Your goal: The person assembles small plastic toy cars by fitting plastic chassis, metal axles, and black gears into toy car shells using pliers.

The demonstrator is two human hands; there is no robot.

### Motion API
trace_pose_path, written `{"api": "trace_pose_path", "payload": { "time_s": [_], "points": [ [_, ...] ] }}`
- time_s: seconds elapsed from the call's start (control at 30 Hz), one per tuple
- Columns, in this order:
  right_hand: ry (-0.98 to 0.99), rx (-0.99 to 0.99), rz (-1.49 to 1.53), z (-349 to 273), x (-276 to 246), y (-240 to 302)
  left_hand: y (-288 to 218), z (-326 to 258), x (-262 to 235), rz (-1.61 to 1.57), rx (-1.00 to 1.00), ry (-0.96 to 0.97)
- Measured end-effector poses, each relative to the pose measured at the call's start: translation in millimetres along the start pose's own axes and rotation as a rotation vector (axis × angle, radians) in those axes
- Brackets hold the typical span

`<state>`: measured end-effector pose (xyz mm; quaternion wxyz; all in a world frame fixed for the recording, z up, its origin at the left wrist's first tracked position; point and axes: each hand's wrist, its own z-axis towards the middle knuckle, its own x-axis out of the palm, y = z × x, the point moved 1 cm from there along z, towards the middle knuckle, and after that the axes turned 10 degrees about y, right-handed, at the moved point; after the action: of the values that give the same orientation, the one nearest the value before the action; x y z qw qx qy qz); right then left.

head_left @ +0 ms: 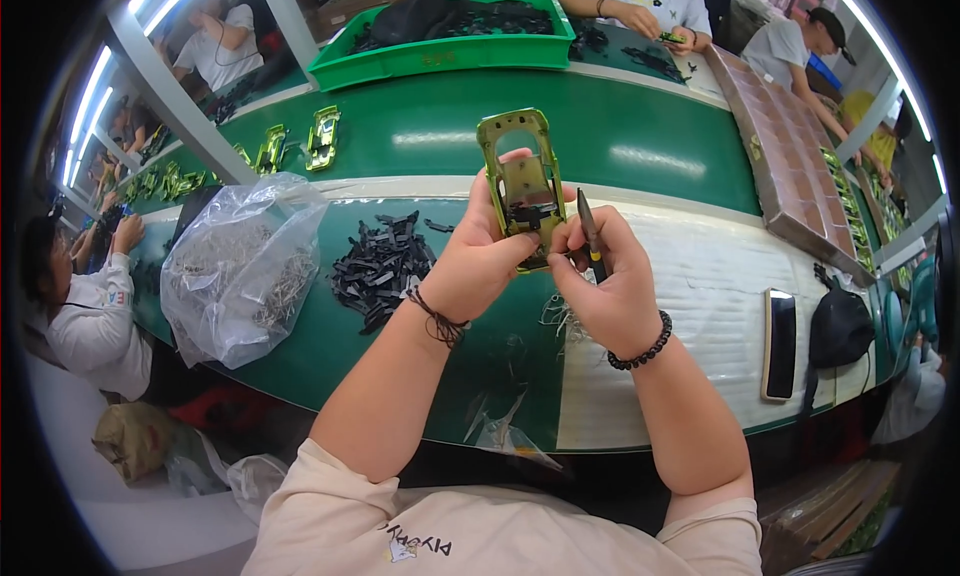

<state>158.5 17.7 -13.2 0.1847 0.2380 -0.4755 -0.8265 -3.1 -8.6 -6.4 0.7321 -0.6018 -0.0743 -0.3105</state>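
Observation:
My left hand (475,261) grips a shiny yellow-green plastic toy car body shell (528,171), tilted up with its hollow inside toward me. Its thumb presses near a dark part inside the shell's lower end. My right hand (615,281) is closed around a slim dark pen-like tool (588,226) with a yellow band, its tip pointing up. The right thumb and forefinger pinch together beside the shell's lower edge; anything small between them is hidden. Thin metal wire pieces (562,316) lie beneath the right hand. A pile of small black plastic parts (380,271) sits left of my wrist.
A clear plastic bag (240,266) of thin metal pieces stands at the left. More green shells (322,138) rest on the green belt, below a green bin (440,62) of black parts. At right are a phone (779,346), a black pouch (840,328) and a compartmented cardboard box (768,141). Co-workers sit around.

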Motion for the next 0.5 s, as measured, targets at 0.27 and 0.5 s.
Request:
{"api": "trace_pose_path", "payload": {
  "time_s": [0.27,0.5],
  "points": [
    [-0.125,0.025,-0.047,-2,6,-7,3,-1,1,0.2,0.001,0.032],
    [-0.286,0.124,-0.42,-1,-2,-10,9,2,0,0.252,0.118,-0.07]
  ]
}}
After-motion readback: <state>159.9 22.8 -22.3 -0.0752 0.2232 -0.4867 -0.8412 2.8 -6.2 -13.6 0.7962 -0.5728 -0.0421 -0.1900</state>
